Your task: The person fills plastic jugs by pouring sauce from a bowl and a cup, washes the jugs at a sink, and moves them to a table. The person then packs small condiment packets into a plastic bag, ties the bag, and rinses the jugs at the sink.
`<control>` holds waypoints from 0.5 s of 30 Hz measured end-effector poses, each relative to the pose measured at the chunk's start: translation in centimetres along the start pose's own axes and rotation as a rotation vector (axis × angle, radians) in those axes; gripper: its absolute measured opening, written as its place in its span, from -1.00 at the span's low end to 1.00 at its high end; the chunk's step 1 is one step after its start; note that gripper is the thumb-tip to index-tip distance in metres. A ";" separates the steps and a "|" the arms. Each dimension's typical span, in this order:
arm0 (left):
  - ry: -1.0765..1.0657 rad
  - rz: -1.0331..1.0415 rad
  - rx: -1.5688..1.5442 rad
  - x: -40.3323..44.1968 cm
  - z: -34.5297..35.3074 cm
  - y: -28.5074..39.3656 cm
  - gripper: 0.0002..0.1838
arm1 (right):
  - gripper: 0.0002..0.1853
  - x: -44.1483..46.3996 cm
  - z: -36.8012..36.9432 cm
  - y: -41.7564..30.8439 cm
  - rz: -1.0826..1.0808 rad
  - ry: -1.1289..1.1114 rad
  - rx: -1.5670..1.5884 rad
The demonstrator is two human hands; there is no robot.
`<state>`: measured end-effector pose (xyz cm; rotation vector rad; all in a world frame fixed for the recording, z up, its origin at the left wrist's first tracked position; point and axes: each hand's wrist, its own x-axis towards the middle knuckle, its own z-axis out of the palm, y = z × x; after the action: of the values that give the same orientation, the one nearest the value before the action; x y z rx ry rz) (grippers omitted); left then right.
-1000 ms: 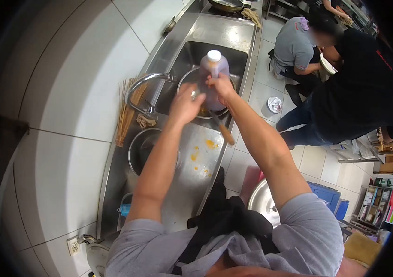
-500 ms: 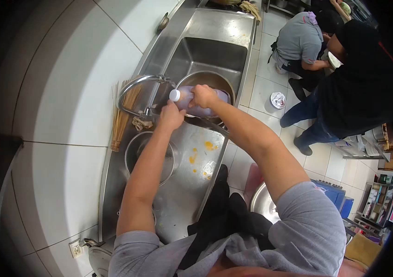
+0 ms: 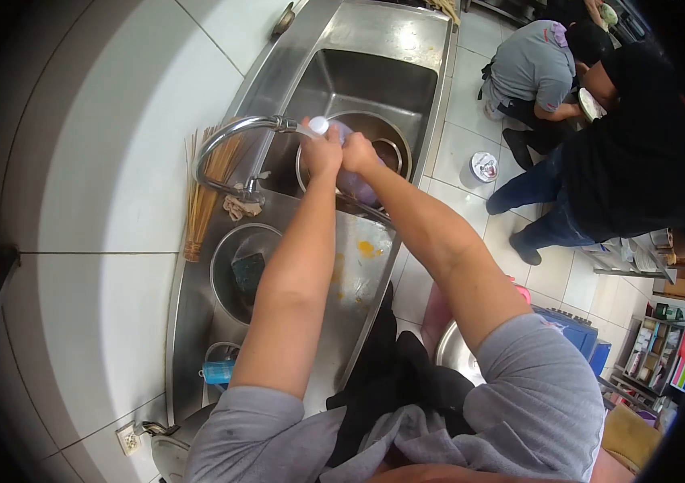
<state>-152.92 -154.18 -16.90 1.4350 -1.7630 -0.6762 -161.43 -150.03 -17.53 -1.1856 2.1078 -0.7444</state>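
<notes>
A translucent bottle of purple liquid [image 3: 360,190] with a white cap [image 3: 319,125] is held tilted over a metal bowl [image 3: 404,138] in the sink. My left hand [image 3: 322,153] is wrapped around the bottle near its neck, just below the cap. Farther along the body, my right hand [image 3: 358,153] grips the bottle's side. The curved faucet [image 3: 234,133] ends beside my left hand, its spout close to the cap. My fingertips are partly hidden behind the bottle and my own hands.
Bamboo skewers [image 3: 206,193] and a crumpled cloth [image 3: 242,208] lie left of the sink. Nearer me stands a metal pot [image 3: 218,270] containing a dark pad. Orange spots [image 3: 369,249] mark the steel counter [image 3: 359,330]. Two people [image 3: 532,68] work at right, near a lidded tub [image 3: 483,167].
The bottle has swung from lying nearly sideways to a steeper angle, its cap now farther up the view. My left hand has shifted from under the cap onto the neck area.
</notes>
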 end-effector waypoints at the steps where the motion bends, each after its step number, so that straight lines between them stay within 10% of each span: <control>1: -0.039 -0.024 -0.046 0.1 -0.2 0.7 -0.20 | -0.58 0.1 -0.9 -0.3 0.049 0.028 0.099; 8: -0.019 -0.397 -0.941 -1.1 0.2 2.0 -0.27 | -0.77 -1.4 -4.0 -2.8 0.115 -0.007 0.647; 15: -0.062 -0.893 -0.769 -7.5 -0.5 4.1 -0.33 | -0.87 -1.2 -3.7 -5.7 0.068 -0.046 1.010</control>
<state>-154.21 -145.89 -15.09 1.5606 -0.6412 -1.6414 -160.50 -150.86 -10.75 -0.5440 1.3677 -1.4711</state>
